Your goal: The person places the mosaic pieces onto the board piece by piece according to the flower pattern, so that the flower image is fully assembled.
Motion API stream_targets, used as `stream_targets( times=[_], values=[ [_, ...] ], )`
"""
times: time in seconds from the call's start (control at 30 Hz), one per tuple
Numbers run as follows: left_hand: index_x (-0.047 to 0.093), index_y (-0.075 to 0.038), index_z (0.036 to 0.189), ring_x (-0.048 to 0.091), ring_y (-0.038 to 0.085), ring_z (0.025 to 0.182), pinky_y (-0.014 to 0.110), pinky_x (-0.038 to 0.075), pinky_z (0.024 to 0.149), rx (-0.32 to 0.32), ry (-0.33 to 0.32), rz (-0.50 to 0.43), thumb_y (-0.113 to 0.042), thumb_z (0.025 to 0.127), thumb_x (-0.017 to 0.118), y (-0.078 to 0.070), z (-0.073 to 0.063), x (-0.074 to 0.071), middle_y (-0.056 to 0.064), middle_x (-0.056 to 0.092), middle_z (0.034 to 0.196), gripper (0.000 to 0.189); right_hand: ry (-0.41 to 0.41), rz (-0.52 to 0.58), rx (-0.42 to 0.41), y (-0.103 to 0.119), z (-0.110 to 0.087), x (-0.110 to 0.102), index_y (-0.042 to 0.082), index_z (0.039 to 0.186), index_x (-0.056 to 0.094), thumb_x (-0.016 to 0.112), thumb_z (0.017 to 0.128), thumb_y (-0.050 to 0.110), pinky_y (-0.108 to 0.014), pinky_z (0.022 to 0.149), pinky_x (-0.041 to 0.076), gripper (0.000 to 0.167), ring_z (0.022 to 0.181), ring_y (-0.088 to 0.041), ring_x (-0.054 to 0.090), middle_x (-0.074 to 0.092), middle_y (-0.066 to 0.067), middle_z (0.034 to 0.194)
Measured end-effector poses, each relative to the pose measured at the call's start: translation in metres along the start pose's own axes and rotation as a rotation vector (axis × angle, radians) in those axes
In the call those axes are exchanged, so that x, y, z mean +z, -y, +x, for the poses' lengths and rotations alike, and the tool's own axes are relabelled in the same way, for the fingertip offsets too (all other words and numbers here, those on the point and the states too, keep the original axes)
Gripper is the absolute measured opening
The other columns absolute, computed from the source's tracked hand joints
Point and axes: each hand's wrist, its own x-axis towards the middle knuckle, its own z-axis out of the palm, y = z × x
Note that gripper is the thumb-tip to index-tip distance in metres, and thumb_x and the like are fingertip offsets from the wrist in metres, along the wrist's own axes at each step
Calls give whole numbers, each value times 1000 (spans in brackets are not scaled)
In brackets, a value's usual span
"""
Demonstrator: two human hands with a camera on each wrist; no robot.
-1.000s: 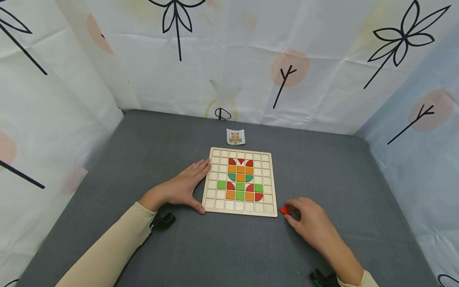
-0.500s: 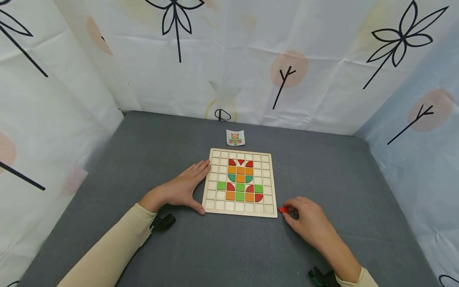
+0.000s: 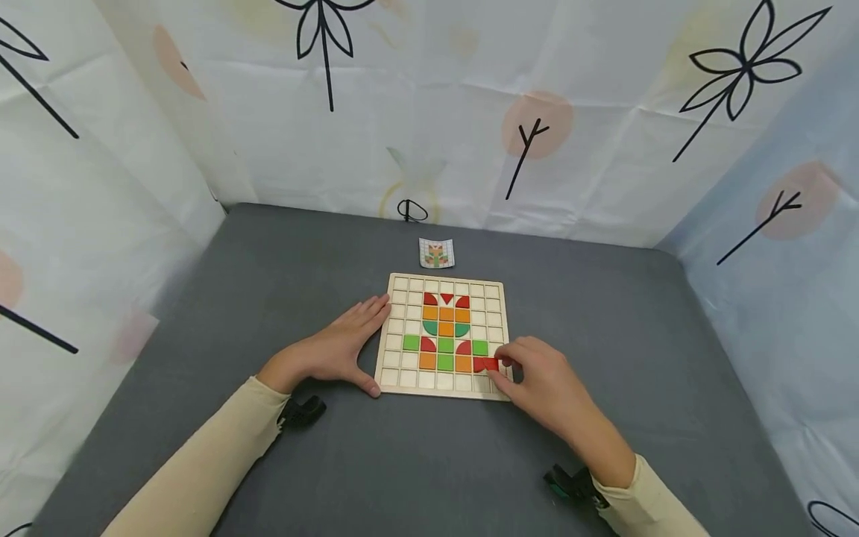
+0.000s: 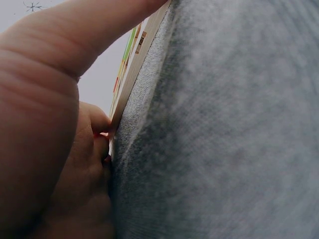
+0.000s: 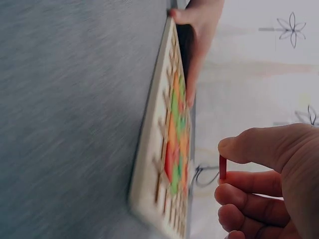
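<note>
A square wooden grid board [image 3: 408,380] lies on the grey table, with red, orange and green tiles set in a pattern at its middle. My left hand [image 3: 338,347] rests along its left edge, fingers straight and thumb at the lower left corner. Between thumb and fingertip, my right hand [image 3: 540,380] pinches a red tile [image 3: 493,364], over the right part of the board and beside a red rounded tile [image 3: 479,364] in the pattern. In the right wrist view the pinched tile [image 5: 223,168] appears edge-on, above the board's surface.
A small printed card [image 3: 436,253] with a coloured grid pattern lies behind the board. White patterned cloth [image 3: 456,164] hangs along the back and sides of the grey table [image 3: 403,470]. Dark straps sit at both wrists.
My right hand has moved left and away from me with the red tile, from beside the board's lower right corner to over the board. My left hand stays at the edge.
</note>
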Motion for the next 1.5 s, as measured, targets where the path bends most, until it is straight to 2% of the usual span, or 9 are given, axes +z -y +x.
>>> stream_targets(
  times=[0.17,0.37,0.63,0.87,1.0,1.2,1.5],
  values=[
    [10,1,173,0,36,166,58,6,132,25,-5,-22,-67,72,94,2,0,3,16,0,181,148,-15,45,-83,10,15,4,14,96,78,93,86,14,-33,68,55,19,82,-16,60,67,1,91],
    [9,0,173,-1,34,166,57,6,132,17,6,4,-70,73,93,2,0,3,14,-2,182,149,-30,87,-173,21,30,15,13,96,77,94,87,15,-32,70,56,19,82,-14,61,70,1,90],
    [9,1,173,0,36,166,58,7,132,10,8,19,-69,74,93,3,-3,0,16,-1,181,147,-19,84,-225,35,50,25,12,96,77,93,88,19,-30,68,54,19,78,-13,57,68,1,86],
    [10,2,173,1,37,166,58,7,132,11,-3,-4,-67,74,94,1,-4,-3,16,0,181,147,10,101,-249,48,62,35,11,96,78,90,91,22,-33,75,57,17,82,-16,63,71,1,88],
    [11,2,172,1,37,166,58,7,132,15,-3,-8,-65,74,95,-1,-3,-4,16,0,181,146,24,63,-272,55,67,43,11,96,78,89,92,24,-34,74,57,17,81,-15,62,69,3,87],
    [11,2,173,1,37,166,59,7,132,19,0,-11,-66,73,95,-1,-3,-4,16,0,181,147,31,-51,-341,62,74,57,11,90,76,86,94,23,-30,65,52,17,74,-14,55,59,5,79],
    [11,1,173,1,36,166,58,7,132,18,-6,-2,-66,73,94,1,-2,-2,16,1,181,146,113,-76,-337,64,78,65,12,88,74,86,94,27,-29,63,47,21,72,-14,51,54,6,76]
  ],
)
